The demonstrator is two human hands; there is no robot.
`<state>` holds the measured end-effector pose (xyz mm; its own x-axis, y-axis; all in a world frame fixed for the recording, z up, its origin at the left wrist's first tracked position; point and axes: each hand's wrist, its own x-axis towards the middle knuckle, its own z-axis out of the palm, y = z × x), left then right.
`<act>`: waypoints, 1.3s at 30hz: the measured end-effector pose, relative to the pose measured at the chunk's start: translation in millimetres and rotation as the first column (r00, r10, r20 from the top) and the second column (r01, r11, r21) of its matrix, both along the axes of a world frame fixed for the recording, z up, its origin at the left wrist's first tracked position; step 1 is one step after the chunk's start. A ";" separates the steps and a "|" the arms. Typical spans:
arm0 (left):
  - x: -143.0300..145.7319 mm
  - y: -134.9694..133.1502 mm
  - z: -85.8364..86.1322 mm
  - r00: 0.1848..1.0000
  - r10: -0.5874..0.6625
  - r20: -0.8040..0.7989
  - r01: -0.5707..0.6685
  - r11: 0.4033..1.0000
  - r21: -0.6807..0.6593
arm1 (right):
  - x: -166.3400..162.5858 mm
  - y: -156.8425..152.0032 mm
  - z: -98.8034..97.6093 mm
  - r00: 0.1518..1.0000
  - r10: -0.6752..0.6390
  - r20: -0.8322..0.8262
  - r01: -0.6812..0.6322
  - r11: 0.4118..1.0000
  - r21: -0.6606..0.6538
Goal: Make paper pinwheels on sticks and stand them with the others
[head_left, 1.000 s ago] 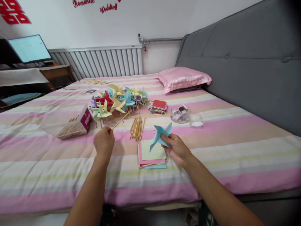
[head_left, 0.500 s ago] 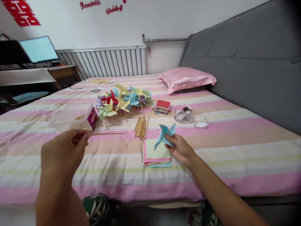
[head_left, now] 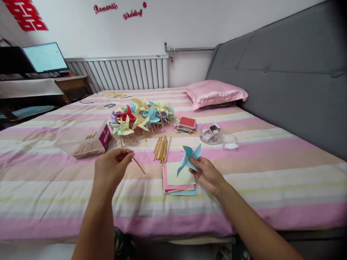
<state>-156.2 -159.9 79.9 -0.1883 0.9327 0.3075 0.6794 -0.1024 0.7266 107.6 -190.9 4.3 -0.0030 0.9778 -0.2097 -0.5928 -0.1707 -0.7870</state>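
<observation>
Between the fingertips of my left hand [head_left: 115,166] is one end of a thin wooden stick [head_left: 139,165], its other end slanting down to the right. My right hand [head_left: 207,173] pinches a light blue paper pinwheel [head_left: 189,158] near its middle. Under and beside the pinwheel lies a stack of coloured paper squares [head_left: 181,175], pale green on top. A bundle of thicker sticks [head_left: 162,148] rests on the bed between my hands. Beyond them stands a cluster of finished pinwheels [head_left: 141,115] on sticks, in red, yellow, blue, green and purple.
A clear plastic box [head_left: 86,139] with sticks in it is at the left. Smaller paper squares [head_left: 186,124], a round clear container [head_left: 210,134] with small items and a clear lid [head_left: 230,142] lie right of centre. A pink pillow [head_left: 215,93] sits near the grey headboard [head_left: 287,68].
My left hand has moved right, away from the plastic box, carrying the stick, which now tilts downward instead of lying level. My right hand still holds the pinwheel in nearly the same place.
</observation>
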 end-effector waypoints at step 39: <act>53.2 -9.1 -44.6 0.621 -0.743 0.249 0.776 0.628 -0.061 | -9.4 -19.7 17.6 0.859 -0.326 0.395 -0.019 0.750 0.661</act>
